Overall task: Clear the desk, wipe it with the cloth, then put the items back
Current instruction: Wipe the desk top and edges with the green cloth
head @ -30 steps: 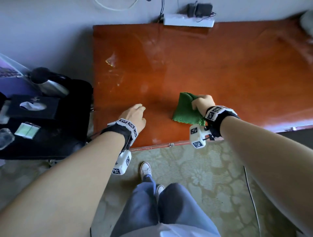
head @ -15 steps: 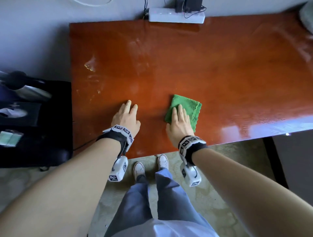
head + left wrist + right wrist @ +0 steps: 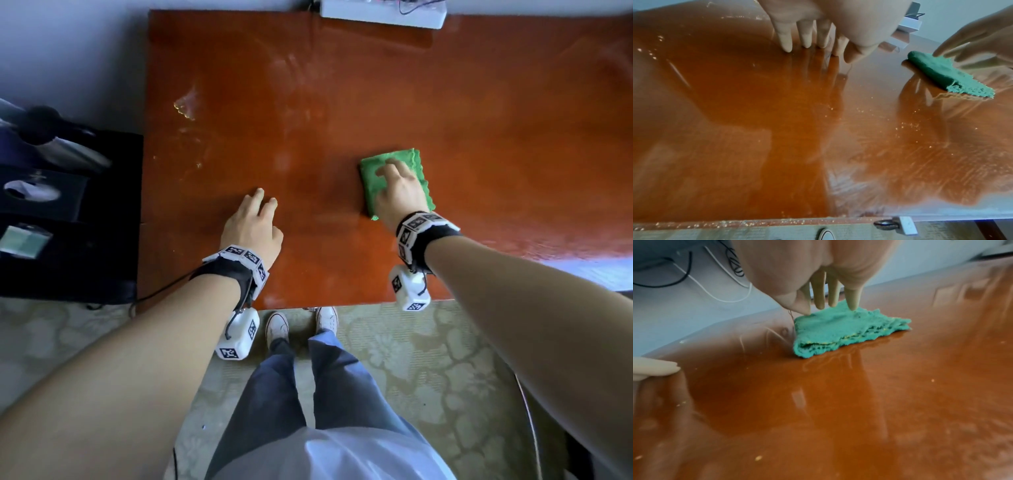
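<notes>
A folded green cloth (image 3: pixel 373 178) (image 3: pixel 937 71) (image 3: pixel 838 327) lies on the glossy red-brown desk (image 3: pixel 342 96) (image 3: pixel 777 113) (image 3: pixel 838 402). My right hand (image 3: pixel 397 185) (image 3: pixel 830 303) presses straight fingers flat on top of the cloth. My left hand (image 3: pixel 257 212) (image 3: pixel 813 47) rests flat on the bare desk, left of the cloth, fingers straight with their tips touching the wood. Small crumbs speckle the desk near its front edge in the wrist views.
A white power strip (image 3: pixel 383 13) with cables sits at the desk's back edge. A black side table (image 3: pixel 68 219) at the left holds a kettle (image 3: pixel 54 144), a black box and a small packet. My feet stand on patterned carpet (image 3: pixel 411 359) below.
My right hand went from gripping the cloth to pressing it flat, and has slid it rightward and away from me. The left hand stays flat on the desk.
</notes>
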`<state>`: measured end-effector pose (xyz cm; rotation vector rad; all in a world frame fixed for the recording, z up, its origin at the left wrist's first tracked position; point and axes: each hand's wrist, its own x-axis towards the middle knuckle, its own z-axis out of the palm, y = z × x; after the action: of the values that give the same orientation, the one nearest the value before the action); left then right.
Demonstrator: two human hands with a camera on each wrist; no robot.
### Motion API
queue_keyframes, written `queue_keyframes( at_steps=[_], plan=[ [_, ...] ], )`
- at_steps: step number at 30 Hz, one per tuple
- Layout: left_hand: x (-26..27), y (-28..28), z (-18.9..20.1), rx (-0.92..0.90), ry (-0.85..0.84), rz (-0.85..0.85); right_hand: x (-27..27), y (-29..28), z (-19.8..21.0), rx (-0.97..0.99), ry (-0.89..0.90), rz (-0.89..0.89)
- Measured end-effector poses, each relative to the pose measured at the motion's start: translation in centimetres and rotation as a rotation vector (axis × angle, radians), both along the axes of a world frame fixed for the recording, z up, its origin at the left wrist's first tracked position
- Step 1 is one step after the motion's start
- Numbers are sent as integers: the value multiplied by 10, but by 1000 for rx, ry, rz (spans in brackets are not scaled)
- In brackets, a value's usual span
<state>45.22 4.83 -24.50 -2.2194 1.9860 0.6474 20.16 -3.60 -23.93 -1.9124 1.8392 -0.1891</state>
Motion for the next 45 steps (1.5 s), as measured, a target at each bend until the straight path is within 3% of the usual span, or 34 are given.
queue_keyframes(
  at_steps=[5,14,22,29,37,41,45],
  plan=[
    [5,6,-5,-22,-40,19,21,10,-21,173,179,-12],
    [34,25,-15,-63,-46,30,39,-3,-33,118,294,209],
    [65,54,-13,-104,-18,-72,89,103,-30,84,341,346],
    [120,101,-14,-111,14,-254,164,200,-39,99,320,210],
    [187,140,-5,-141,18,-286,269,236,-32,155,239,197],
    [179,142,2,-177,16,-283,266,226,-17,157,49,223],
    [116,138,-3,-197,95,-398,220,203,-9,5,30,120]
  ],
)
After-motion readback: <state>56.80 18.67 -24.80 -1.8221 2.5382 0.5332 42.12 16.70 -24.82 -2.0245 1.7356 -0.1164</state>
